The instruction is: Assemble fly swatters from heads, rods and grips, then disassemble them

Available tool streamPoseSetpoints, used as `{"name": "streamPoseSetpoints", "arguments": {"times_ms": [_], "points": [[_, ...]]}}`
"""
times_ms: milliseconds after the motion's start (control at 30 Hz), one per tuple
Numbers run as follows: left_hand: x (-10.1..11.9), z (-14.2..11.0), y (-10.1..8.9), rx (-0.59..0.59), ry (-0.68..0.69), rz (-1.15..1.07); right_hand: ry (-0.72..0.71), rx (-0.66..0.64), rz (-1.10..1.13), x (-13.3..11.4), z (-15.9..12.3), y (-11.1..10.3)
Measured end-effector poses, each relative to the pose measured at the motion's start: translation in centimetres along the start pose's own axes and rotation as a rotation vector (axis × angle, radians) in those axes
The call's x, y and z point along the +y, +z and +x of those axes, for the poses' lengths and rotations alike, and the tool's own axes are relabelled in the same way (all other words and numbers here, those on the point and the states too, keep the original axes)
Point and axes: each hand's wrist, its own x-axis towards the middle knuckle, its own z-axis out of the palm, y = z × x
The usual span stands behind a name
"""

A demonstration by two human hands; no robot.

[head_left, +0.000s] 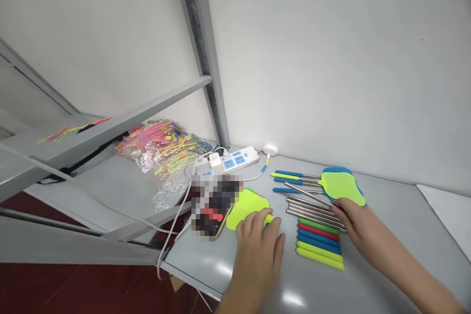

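My right hand (355, 218) pinches one end of a thin metal rod (307, 193), whose far end points left and is raised at a slant. Beneath it several like metal rods (311, 212) lie side by side on the table. My left hand (257, 248) rests with fingers apart at the lower edge of a yellow-green fly swatter head (248, 207); its fingertips partly cover the head's neck. Between the hands is a row of coloured handle sleeves (318, 243) in green, red, blue and yellow. Behind my right hand lie fly swatters with blue and yellow heads (340, 184).
A blurred-out object (215, 208) lies left of the swatter head. Behind it are a white power strip (231, 161) with plugs and loose cables (176, 221). Grey shelf frames (147, 103) hold bagged colourful items (165, 144). White paper (447, 211) lies far right.
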Motion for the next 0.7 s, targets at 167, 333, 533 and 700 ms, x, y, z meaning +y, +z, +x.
{"name": "streamPoseSetpoints", "arguments": {"times_ms": [167, 333, 533, 700], "points": [[4.3, 3.4, 2.4, -0.180, 0.140, -0.070, -0.133, -0.058, -0.156, 4.2, 1.8, -0.9], [4.7, 4.2, 5.1, -0.220, 0.034, -0.106, -0.228, -0.083, -0.239, 5.1, 2.9, -0.3], [3.4, 3.8, 6.3, -0.213, -0.121, -0.194, -0.324, -0.075, -0.335, 5.7, 3.2, 0.2], [3.5, 4.4, 6.2, -0.230, -0.218, -0.315, -0.322, -0.085, -0.232, 6.2, 2.9, -0.4]]}}
